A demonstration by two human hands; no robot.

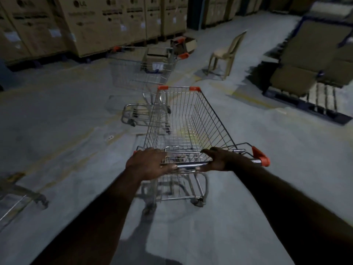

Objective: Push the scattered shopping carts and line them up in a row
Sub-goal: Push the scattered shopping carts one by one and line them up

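A wire shopping cart [188,119] with orange corner caps stands right in front of me, its basket pointing away. My left hand [150,163] grips the left part of its chrome handle bar. My right hand [215,159] grips the same bar further right, short of the orange end cap [260,156]. A second cart [141,73] stands ahead and slightly left, turned sideways, with its base frame close to my cart's front. Part of a third cart [21,196] shows at the left edge.
Tall cardboard boxes [91,25] line the back wall. A beige plastic chair [227,54] stands ahead right. A pallet with flat cardboard [309,77] lies at the right. An open box [183,44] lies on the floor beyond the second cart. Grey concrete floor lies all around.
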